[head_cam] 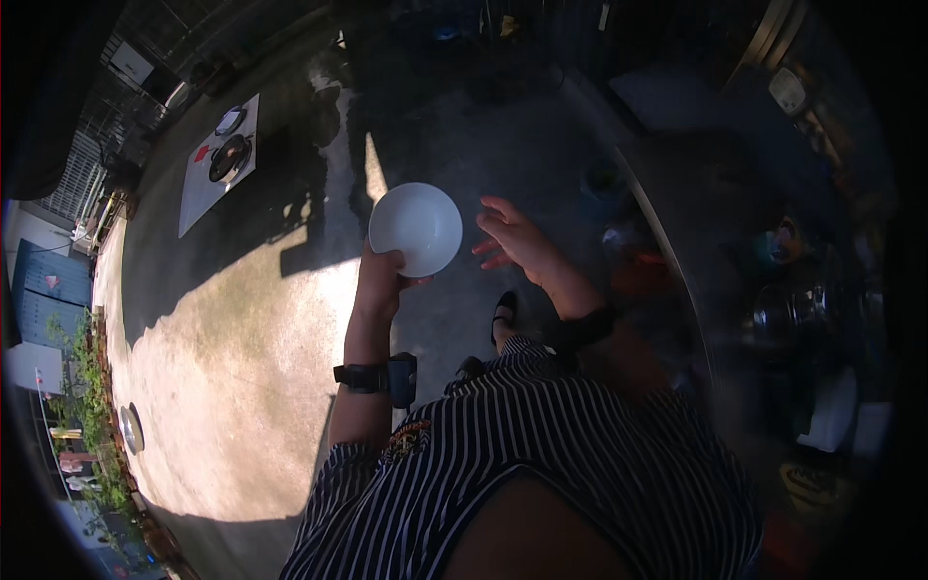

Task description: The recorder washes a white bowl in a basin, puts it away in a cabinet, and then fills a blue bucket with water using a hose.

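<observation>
My left hand grips a white bowl by its near left rim, with the thumb over the edge and fingers underneath. The bowl's hollow faces up towards me and holds nothing that I can make out. To the right of it, apart from the bowl, my right hand is raised with its fingers spread and nothing in them. A black strap with a small device circles my left forearm. Below the hands, one foot in a dark shoe shows on the concrete floor.
A white table at the upper left bears a lidded pot and a plate-like item. Along the right runs a raised edge, with dim kitchen items beyond it. Green plants line the far left; a round object is near them.
</observation>
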Available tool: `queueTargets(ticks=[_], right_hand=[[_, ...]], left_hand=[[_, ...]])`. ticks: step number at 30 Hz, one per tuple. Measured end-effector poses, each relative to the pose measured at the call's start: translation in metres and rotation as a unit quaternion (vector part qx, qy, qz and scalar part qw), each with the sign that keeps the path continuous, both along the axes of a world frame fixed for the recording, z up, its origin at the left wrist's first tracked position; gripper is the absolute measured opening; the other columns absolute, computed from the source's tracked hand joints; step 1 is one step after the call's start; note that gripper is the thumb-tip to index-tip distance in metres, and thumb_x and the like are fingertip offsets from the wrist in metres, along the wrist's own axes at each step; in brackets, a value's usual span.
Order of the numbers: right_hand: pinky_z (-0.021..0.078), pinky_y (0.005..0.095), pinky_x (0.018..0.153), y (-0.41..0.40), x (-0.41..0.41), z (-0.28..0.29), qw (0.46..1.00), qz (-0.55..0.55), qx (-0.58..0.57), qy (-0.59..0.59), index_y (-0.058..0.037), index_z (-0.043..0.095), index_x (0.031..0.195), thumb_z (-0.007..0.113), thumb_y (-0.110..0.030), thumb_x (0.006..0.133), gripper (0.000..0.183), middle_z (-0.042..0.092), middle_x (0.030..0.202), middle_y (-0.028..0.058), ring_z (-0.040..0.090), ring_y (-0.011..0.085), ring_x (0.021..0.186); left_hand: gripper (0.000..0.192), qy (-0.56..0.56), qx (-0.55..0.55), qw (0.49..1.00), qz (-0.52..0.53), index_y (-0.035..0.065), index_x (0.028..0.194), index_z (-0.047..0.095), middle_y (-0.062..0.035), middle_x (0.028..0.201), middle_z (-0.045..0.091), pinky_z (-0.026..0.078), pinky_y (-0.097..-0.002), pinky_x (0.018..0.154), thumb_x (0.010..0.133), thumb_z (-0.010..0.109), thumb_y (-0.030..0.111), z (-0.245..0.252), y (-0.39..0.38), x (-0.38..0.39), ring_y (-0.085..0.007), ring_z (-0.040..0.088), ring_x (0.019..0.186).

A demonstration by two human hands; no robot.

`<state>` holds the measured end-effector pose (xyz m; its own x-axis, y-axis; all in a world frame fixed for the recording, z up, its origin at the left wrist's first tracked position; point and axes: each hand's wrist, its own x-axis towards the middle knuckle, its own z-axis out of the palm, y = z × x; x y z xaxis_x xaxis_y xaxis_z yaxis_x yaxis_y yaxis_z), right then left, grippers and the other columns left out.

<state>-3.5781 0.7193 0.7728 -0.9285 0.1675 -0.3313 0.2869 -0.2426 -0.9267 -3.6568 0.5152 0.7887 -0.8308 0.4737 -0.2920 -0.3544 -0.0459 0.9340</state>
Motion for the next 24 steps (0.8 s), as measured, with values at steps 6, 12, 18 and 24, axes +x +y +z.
queueTargets(ticks=[6,12,18,24], right_hand=[[0.0501,0.0324,0.078,0.068,-0.179,0.003,0.960,0.027,0.273,0.051,-0.0005,0.037,0.133,0.052,-0.022,0.090,0.051,0.043,0.131,0.0211,0.057,0.0222,0.102],[0.0502,0.0287,0.073,0.128,-0.311,0.013,0.970,0.055,0.228,0.070,0.0009,0.041,0.130,0.051,-0.020,0.090,0.046,0.047,0.128,0.0208,0.060,0.0172,0.087],[0.0505,0.0301,0.067,0.248,-0.441,-0.001,0.991,-0.021,0.119,0.053,-0.0013,0.048,0.123,0.048,-0.040,0.093,0.049,0.058,0.105,0.0067,0.058,0.0150,0.088],[0.0513,0.0290,0.070,0.385,-0.480,0.027,0.978,-0.182,0.104,0.005,-0.0047,0.033,0.138,0.042,-0.050,0.093,0.064,0.053,0.117,0.0105,0.054,0.0186,0.101]], left_hand=[[0.061,0.333,-0.538,0.727,0.267,0.0151,0.137,0.032,-0.0231,0.127,0.043,0.048,-0.0490,0.086,0.079,0.040,-0.002,0.024,0.013,-0.170,-0.0397,0.054,0.108],[0.057,0.112,-0.089,0.943,0.302,0.0116,0.130,0.039,-0.0168,0.122,0.048,0.057,-0.0460,0.068,0.074,0.042,0.008,0.012,0.054,-0.346,-0.0373,0.056,0.102],[0.051,-0.025,0.029,0.999,0.035,-0.0037,0.120,0.043,-0.0153,0.105,0.054,0.058,-0.0356,0.063,0.070,0.046,0.005,-0.015,0.225,-0.504,-0.0298,0.060,0.086],[0.053,-0.137,0.009,0.950,-0.280,-0.0092,0.121,0.043,-0.0196,0.107,0.057,0.059,-0.0354,0.066,0.071,0.049,0.008,0.004,0.457,-0.564,-0.0298,0.062,0.092]])
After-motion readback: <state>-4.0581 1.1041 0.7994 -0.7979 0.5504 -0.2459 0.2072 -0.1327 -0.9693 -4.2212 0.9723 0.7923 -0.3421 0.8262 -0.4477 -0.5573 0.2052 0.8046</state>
